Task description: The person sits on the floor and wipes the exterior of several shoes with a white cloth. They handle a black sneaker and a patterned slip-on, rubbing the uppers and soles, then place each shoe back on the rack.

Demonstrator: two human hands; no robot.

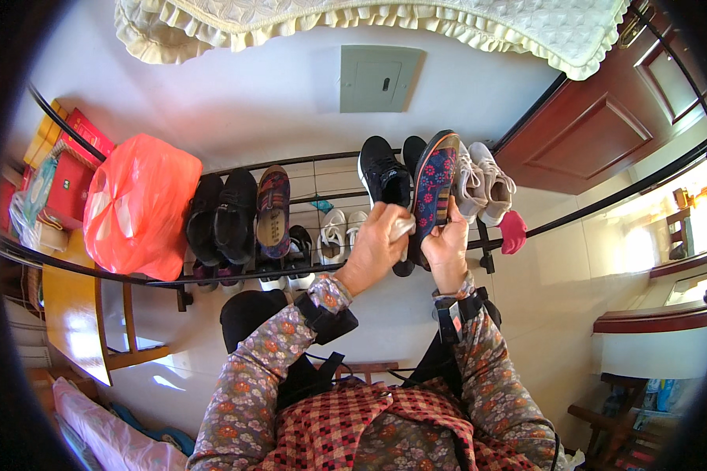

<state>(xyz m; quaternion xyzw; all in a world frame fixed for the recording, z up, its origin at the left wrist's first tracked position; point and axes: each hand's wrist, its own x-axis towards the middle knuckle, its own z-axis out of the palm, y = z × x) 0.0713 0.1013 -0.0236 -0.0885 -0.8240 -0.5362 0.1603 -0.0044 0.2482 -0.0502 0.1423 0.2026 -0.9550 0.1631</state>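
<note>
My right hand point(449, 250) grips a dark blue floral slip-on shoe point(433, 188), its toe pointing away from me and its side turned up. In my left hand point(372, 250) is a bunched white cloth point(402, 231), close beside the shoe's heel end; whether it touches the shoe I cannot tell. A similar slip-on point(273, 215) rests on the black metal shoe rack point(336, 194), further left. Behind my hands stand a black sneaker point(383, 168) and a pair of light lace-up shoes point(488, 179). The held shoe partly covers another black shoe point(412, 152).
An orange-red plastic bag point(141, 206) sits at the rack's left end, near red boxes point(73, 182). Black shoes point(234, 215) stand beside it. White sneakers point(332, 238) are on the lower tier. A pink cloth item point(513, 233) hangs at the right end. A brown door point(589, 132) lies right.
</note>
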